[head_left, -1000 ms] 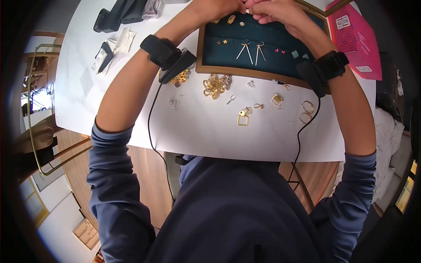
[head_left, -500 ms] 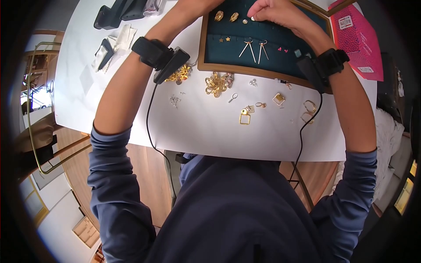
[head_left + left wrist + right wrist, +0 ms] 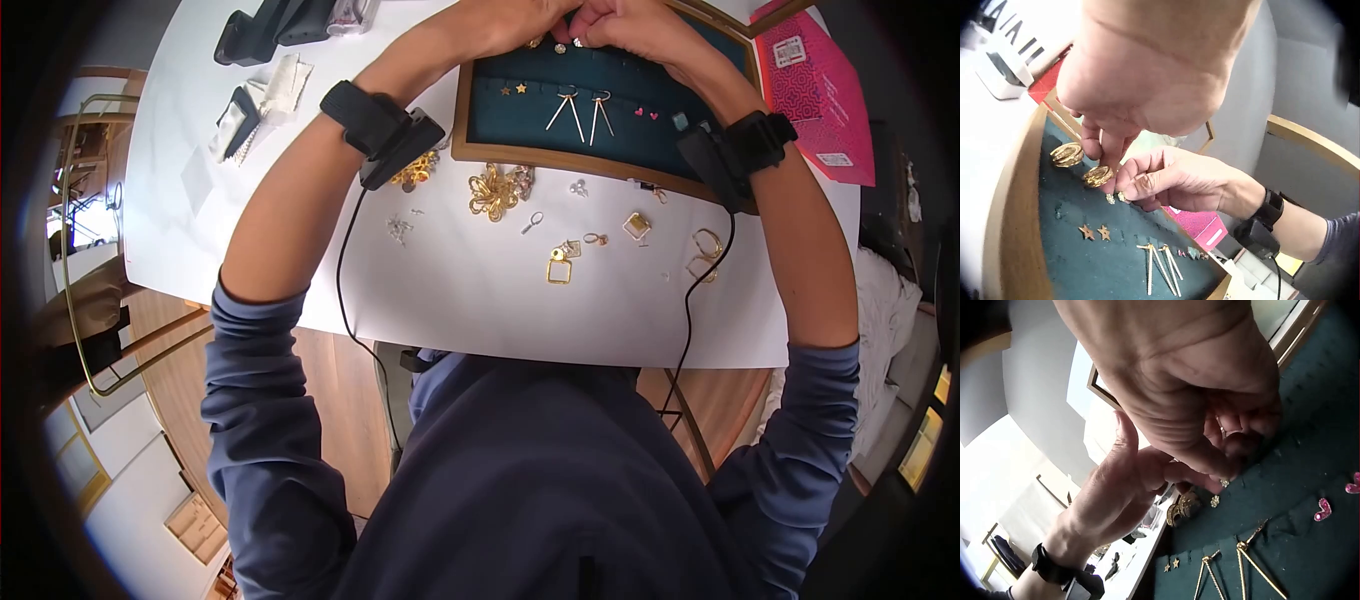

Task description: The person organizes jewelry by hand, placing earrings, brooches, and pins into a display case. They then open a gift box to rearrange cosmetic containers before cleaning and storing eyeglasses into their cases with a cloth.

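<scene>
My right hand (image 3: 640,32) pinches a small sparkly stud earring (image 3: 1122,195) at the dark green lining (image 3: 520,118) of a wooden-framed box. Beside it, a matching stud (image 3: 1215,500) sits on the lining. My left hand (image 3: 1119,484) reaches in from the left, thumb raised and an extended finger touching the lining by the pinched stud. Two ribbed gold earrings (image 3: 1067,154) lie to the left of the studs. Below them on the lining are star earrings (image 3: 1104,232), long gold bar earrings (image 3: 568,115) and pink heart earrings (image 3: 1322,510). Fingers partly hide the pinched stud.
On the white table (image 3: 450,310) in front of the box lie a gold flower piece (image 3: 492,192), square earrings (image 3: 558,270), hoops (image 3: 707,242) and other small jewelry. A pink package (image 3: 820,110) is at the right; cloths (image 3: 285,90) and black items (image 3: 255,38) are at the left.
My left hand moved away to the upper left, then came back right to the studs beside my right hand. My right hand stays at the stud, nearly still over the last half second.
</scene>
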Tool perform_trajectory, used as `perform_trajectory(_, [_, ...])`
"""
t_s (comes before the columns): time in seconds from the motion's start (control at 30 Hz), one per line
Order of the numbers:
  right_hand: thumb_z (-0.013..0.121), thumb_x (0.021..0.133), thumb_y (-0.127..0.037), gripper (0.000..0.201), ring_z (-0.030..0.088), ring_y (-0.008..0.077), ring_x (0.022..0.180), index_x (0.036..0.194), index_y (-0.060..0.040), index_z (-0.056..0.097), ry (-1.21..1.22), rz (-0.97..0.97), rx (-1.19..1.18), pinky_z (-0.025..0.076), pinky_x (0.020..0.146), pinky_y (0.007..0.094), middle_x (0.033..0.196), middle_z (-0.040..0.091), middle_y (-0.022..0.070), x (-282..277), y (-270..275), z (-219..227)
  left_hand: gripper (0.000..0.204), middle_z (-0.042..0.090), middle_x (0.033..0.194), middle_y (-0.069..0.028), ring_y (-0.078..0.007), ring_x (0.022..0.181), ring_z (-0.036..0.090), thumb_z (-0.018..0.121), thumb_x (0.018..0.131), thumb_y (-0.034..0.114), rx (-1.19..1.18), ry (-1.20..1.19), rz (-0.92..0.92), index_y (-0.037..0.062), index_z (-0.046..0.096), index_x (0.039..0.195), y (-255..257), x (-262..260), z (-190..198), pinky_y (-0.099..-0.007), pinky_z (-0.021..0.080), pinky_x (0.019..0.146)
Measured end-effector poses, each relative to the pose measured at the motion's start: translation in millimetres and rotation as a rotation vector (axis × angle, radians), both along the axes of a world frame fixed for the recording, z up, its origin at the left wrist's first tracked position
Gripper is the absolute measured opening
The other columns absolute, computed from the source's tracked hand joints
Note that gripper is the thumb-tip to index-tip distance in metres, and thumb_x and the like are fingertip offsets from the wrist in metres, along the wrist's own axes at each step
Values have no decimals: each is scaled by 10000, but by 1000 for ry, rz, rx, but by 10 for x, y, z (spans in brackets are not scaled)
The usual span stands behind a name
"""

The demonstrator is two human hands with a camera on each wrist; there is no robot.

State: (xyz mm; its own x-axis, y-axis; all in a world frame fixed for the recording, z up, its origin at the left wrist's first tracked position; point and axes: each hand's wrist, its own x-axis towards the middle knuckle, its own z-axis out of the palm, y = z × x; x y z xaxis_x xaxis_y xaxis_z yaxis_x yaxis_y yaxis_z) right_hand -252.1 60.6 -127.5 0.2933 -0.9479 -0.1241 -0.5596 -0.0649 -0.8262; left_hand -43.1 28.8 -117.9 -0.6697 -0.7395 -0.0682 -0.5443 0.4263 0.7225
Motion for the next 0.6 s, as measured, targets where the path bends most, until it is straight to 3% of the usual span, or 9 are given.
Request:
perform_trajectory(0.37, [692, 790, -6, 90, 633, 111, 705, 831, 48, 751, -13, 14, -25, 503, 657, 272, 772, 733, 67, 9, 68, 28, 890, 743, 888, -125, -240, 763, 644, 238, 1030, 738, 28, 114, -62, -3, 731, 1006, 114, 53, 127, -362, 527, 790])
perform_trajectory(0.6, [674, 827, 9, 105, 647, 123, 723, 887, 47, 751, -49, -45, 14, 510, 666, 269, 800, 731, 76, -29, 110, -60, 878, 731, 853, -137, -221, 720, 629, 273, 1035, 725, 88, 144, 9, -32, 717, 988, -25, -15, -84, -351, 522, 745])
